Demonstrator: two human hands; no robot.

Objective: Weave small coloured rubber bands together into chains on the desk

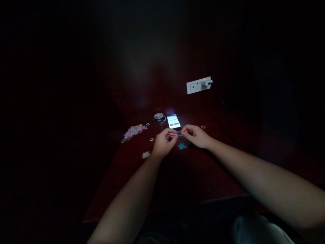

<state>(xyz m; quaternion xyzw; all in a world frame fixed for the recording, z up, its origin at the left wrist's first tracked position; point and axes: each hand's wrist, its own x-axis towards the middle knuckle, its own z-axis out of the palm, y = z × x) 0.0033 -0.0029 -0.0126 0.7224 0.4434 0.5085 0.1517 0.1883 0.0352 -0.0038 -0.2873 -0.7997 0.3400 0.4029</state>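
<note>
My left hand [165, 142] and my right hand [195, 136] are close together over the table, fingertips almost meeting. Both have fingers pinched around a small bluish rubber band [179, 134], dim and partly hidden between them. Just below the fingers lies a small pile of blue rubber bands [181, 146]. Left of my left wrist is a pile of pale yellow rubber bands [145, 155]. A single yellow band [151, 139] lies beside my left hand, and another loose band [203, 127] is beyond my right hand. Farther left spreads a mixed, mostly pink heap of bands [134, 132].
A lit phone [174, 122] lies just beyond my hands, with a clear lidded jar [159, 118] to its left. A white wall socket [198, 85] holds a plug, its dark cable running down to the right. The dark red table [172, 186] ends at a near edge; surroundings are very dark.
</note>
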